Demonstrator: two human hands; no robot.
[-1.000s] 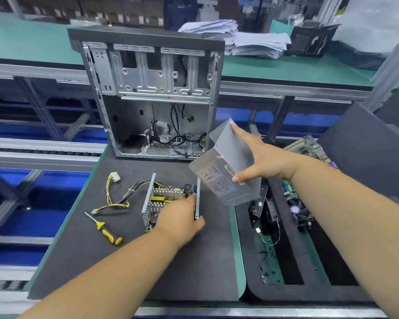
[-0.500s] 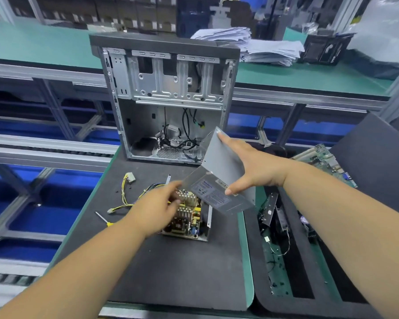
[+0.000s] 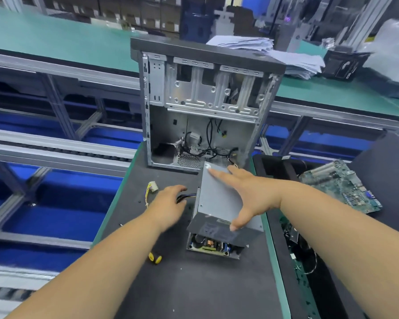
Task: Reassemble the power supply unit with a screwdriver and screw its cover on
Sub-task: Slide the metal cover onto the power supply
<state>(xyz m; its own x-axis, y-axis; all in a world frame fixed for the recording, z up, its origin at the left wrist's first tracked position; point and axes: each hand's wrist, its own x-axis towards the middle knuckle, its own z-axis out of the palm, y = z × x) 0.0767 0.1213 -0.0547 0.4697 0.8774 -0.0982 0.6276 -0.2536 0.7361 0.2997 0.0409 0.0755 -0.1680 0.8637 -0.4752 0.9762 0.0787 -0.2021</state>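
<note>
while the right hand (image 3: 247,199) spans the grey metal cover (image 3: 219,201) from above, fingers spread along its top toward the far corner and thumb hooked over the near face, the cover sits tilted over the power supply base (image 3: 213,246), whose circuit board with a dark capacitor and a copper coil shows under the raised near edge. the cover's long axis runs away from the person, toward the open computer case (image 3: 205,111) standing at the back of the dark foam mat (image 3: 171,284); directly beneath the grip lies the base, so the seating move looks to be a short drop and slide down and toward the near edge. the left hand (image 3: 168,203) rests beside the cover's left wall with fingers loosely curled at the bundle of wires (image 3: 186,198) leaving the unit, holding nothing that can be made out; it is the nearer hand to the screwdriver (image 3: 154,257), whose yellow handle peeks out past the left forearm, near the front of the mat. a white connector (image 3: 153,186) on yellow leads lies just left of that hand. a label on the cover's near face is too blurred to read, and no brand can be made out. a green motherboard (image 3: 341,185) lies well apart to the right.
</note>
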